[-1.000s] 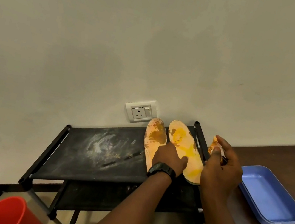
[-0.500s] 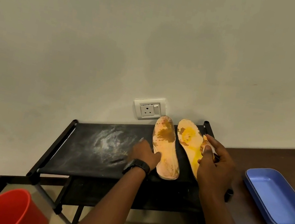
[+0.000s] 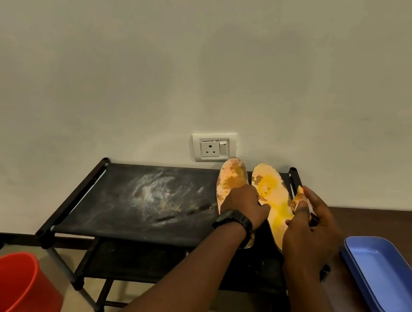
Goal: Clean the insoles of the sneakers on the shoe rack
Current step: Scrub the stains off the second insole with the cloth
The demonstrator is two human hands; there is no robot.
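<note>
Two orange, stained insoles lie side by side on the right end of the black shoe rack [image 3: 150, 201], toes toward the wall. The left insole [image 3: 231, 177] shows brown blotches; the right insole [image 3: 269, 194] is smeared yellow. My left hand [image 3: 243, 203], with a black watch at the wrist, rests on the middle of the left insole, thumb stretched toward the right one. My right hand [image 3: 307, 228] hovers at the right insole's outer edge and pinches a small orange-stained cleaning piece [image 3: 300, 196]; I cannot make out what it is.
The rack's fabric top carries a whitish powdery smear left of the insoles. A blue tray [image 3: 384, 278] sits on the brown surface to the right. A red bucket [image 3: 9, 283] stands on the floor at lower left. A wall socket [image 3: 213, 147] is behind the insoles.
My left hand moved from the left insole's outer edge onto its middle. My right hand shifted slightly right, off the right insole's surface to its edge.
</note>
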